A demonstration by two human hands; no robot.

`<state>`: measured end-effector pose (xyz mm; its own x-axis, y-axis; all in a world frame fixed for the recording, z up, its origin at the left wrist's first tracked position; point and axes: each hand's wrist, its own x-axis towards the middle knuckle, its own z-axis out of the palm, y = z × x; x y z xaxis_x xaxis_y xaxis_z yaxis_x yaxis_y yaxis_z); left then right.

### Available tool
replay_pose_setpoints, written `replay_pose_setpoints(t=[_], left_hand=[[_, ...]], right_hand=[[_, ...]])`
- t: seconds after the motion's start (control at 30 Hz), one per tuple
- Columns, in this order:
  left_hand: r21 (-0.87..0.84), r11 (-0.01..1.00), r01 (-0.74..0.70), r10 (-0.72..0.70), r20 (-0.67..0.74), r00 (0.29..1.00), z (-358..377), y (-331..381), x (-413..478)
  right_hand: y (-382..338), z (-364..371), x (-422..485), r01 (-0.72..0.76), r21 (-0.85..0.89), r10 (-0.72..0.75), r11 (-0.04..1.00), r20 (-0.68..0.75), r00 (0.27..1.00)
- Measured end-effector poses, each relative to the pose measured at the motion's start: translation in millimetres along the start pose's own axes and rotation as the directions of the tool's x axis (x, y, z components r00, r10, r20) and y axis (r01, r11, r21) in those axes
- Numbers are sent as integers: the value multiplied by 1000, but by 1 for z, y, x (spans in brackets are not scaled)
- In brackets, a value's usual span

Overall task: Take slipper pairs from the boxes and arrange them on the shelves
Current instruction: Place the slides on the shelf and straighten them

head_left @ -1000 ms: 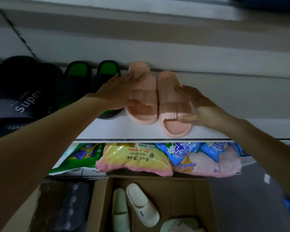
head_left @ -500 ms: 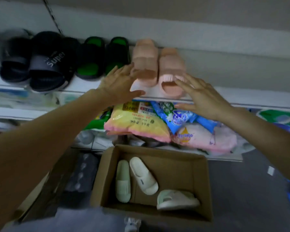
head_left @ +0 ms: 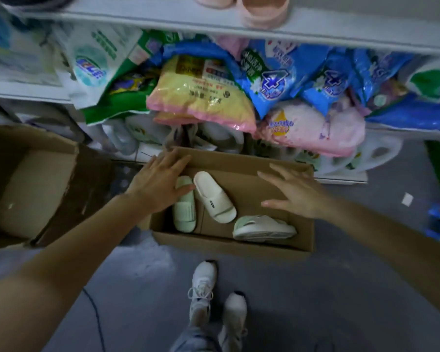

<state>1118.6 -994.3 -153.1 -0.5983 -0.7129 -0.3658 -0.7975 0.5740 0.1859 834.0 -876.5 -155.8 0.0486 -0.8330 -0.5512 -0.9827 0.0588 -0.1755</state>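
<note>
**Head view: from the shelf down to the cardboard box [head_left: 239, 162]**
The pink slippers [head_left: 264, 11] now sit on the upper shelf [head_left: 137, 19], our hands off them, so that pair looks placed. Our left hand [head_left: 160, 181] hovers by the pale green slipper [head_left: 184, 209] and our right hand [head_left: 297, 194] over the box's right side, fingers [head_left: 174, 165] spread and released, grasping nothing. A cream slipper [head_left: 214, 196] and a tipped slipper [head_left: 263, 227] wait inside.
</note>
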Motion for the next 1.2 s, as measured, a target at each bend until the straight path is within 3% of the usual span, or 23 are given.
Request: replay_pose_setpoints(t=[0.17,0.33,0.53,0.7,0.9,1.03,1.2], left_hand=[[-56,993,107,-95,183,979,89,-19,-6],[-143,970,198,-156,262,952,153,-27,12],[-268,932,245,-141,357,923,202,-32,53],[-446,835,323,-154,374,915,245,-30,95],[-505,765,401,-233,363,902,295,-23,150],[-499,793,349,-204,322,924,304,-14,178],[-382,861,336,-138,460,877,313,-8,205]], right_hand=[[8,87,17,-158,152,125,976,205,971],[19,145,42,-328,368,232,870,282,931],[38,181,83,-494,446,364,747,347,864],[58,215,124,-638,446,488,628,413,769],[76,254,159,-685,399,524,609,446,726],[78,265,173,-699,450,523,556,465,715],[71,267,181,-726,460,514,511,514,687]])
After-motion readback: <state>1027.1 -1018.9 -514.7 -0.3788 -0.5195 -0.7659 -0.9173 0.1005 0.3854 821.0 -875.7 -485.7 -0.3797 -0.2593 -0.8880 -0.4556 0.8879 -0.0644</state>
